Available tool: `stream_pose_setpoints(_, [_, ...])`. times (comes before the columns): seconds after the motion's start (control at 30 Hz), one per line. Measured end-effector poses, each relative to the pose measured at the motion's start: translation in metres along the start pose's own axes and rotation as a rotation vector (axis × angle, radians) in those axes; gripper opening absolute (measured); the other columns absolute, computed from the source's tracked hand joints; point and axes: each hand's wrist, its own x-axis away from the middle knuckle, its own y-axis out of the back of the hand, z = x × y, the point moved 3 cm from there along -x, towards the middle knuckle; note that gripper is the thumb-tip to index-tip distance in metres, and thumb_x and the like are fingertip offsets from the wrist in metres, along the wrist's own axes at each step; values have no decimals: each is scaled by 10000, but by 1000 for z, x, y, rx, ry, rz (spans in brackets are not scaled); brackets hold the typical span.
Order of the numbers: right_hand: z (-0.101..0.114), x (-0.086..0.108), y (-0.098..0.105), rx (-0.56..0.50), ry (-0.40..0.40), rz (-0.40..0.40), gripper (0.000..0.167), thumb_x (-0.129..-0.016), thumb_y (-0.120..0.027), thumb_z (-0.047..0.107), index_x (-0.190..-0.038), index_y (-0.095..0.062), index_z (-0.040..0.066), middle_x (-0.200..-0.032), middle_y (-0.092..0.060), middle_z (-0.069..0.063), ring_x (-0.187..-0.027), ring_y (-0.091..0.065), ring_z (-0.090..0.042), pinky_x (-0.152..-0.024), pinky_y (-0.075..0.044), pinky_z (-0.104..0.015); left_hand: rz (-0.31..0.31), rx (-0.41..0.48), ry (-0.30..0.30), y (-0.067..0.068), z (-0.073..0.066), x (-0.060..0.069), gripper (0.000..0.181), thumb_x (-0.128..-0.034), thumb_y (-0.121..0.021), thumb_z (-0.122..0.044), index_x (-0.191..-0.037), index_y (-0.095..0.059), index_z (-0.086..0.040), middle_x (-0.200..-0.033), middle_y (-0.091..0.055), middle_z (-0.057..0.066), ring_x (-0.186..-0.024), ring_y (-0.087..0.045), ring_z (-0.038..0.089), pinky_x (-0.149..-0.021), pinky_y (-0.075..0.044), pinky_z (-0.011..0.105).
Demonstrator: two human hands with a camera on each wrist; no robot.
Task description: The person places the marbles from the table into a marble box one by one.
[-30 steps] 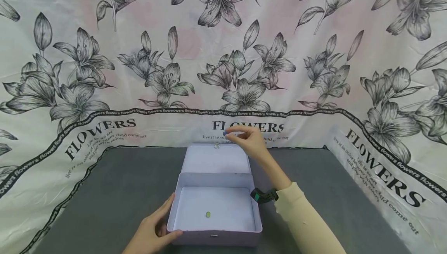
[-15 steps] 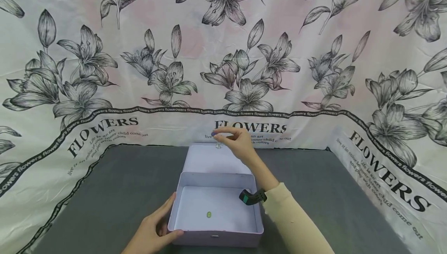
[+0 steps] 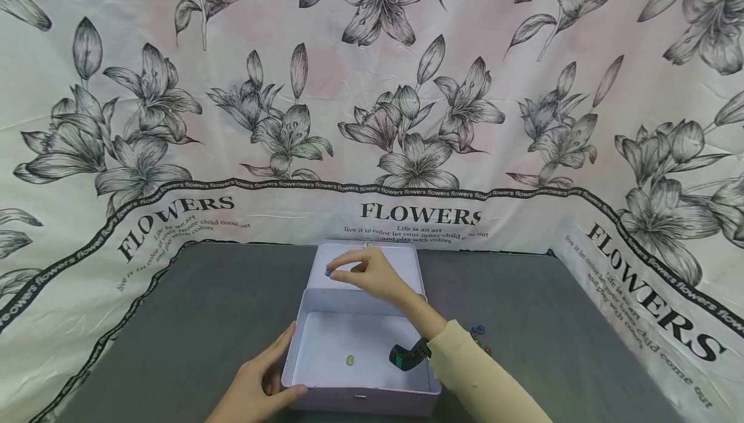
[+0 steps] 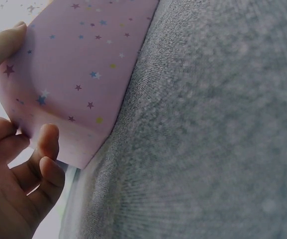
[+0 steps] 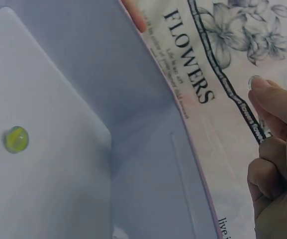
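Observation:
A lilac-pink box (image 3: pixel 340 397) with printed stars stands on the grey table, its lid (image 3: pixel 401 265) folded back. On its pale floor lies a small green-yellow glass bead (image 5: pixel 17 139), alone in the part I can see. My left hand (image 3: pixel 258 378) grips the box's front left corner; in the left wrist view its thumb lies on the starred wall and several fingers curl at the corner. Above the lid, my right hand (image 3: pixel 372 276) pinches a small blue bead (image 3: pixel 328 272) between thumb and index finger. The right wrist view does not plainly show that bead.
Right of the box, several small blue and reddish pieces (image 3: pixel 478 330) lie on the table (image 3: pixel 232 300), partly hidden by my right sleeve (image 3: pixel 482 378). A flower-printed cloth (image 3: pixel 279 213) hangs behind and along both sides.
My right hand has come down and left with the blue bead, from in front of the cloth to above the lid. The small pieces right of the box have come into view. Left hand keeps its hold.

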Motion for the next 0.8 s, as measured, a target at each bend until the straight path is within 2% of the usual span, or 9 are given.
stream_pose_setpoints(0.07, [-1,1,-5,15,11,35,182,-981,-767,95,-1146,-817,37,-1153,-792,-97,-882,-770,-369,-675,-550,-246,0,-3,0,0,0,0,927,-890,-878,-317,-1665,-382,-205,-1409,-587,119,-553,-468,20,-514,-451,233])
stream_pose_setpoints(0.1, [-1,1,-8,23,17,53,181,-979,-770,96,-1144,-819,41,-1152,-793,-95,-982,-767,-390,-738,-582,-258,-2,-3,1,0,0,0,927,-889,-879,-315,-1665,-383,-206,-1387,-597,115,-553,-467,20,-514,-450,232])
stream_pose_setpoints(0.17, [-2,2,-14,33,29,94,176,-976,-775,96,-1137,-820,41,-1142,-795,-89,-1026,-761,-348,-780,-605,-272,-4,-6,2,0,0,0,926,-889,-878,-316,-1664,-384,-206,-1340,-614,110,-553,-467,20,-514,-448,232])
stream_pose_setpoints(0.27, [-3,4,-22,42,31,164,163,-969,-784,87,-1120,-826,43,-1138,-797,-78,-899,-750,-246,-710,-580,-237,1,-5,0,0,1,0,924,-895,-874,-308,-1667,-377,-200,-1270,-631,105,-548,-471,21,-512,-451,234])
stream_pose_setpoints(0.33, [-5,6,-27,52,43,214,150,-965,-783,69,-1104,-827,31,-1132,-798,-88,-715,-682,-156,-612,-513,-206,6,-12,-7,-1,1,0,921,-902,-867,-307,-1669,-370,-192,-1171,-636,84,-546,-477,19,-511,-456,236])
stream_pose_setpoints(0.43, [-6,9,-35,79,76,292,137,-958,-784,48,-1084,-827,14,-1115,-798,-110,-588,-569,-78,-534,-425,-197,14,-23,-3,-1,1,-1,917,-913,-855,-309,-1674,-358,-187,-1041,-604,49,-551,-486,20,-517,-463,237])
stream_pose_setpoints(0.6, [-10,13,-48,164,91,425,135,-955,-791,53,-1078,-827,13,-1107,-803,-100,-678,-593,-43,-539,-436,-169,17,-34,-3,-1,1,-1,916,-922,-845,-308,-1677,-345,-172,-938,-562,33,-555,-485,16,-524,-468,236])
stream_pose_setpoints(0.77, [-18,16,-58,247,54,515,130,-951,-799,63,-1073,-834,34,-1085,-810,-49,-575,-472,0,-514,-372,-159,13,-29,-18,1,1,0,922,-918,-850,-301,-1677,-345,-168,-917,-551,26,-551,-480,9,-517,-465,235])
stream_pose_setpoints(0.8, [-20,16,-60,266,50,525,125,-948,-803,65,-1067,-837,42,-1076,-811,-37,-582,-476,22,-524,-396,-147,14,-25,-21,1,2,0,921,-919,-849,-297,-1678,-343,-171,-918,-550,25,-551,-480,8,-515,-465,236])
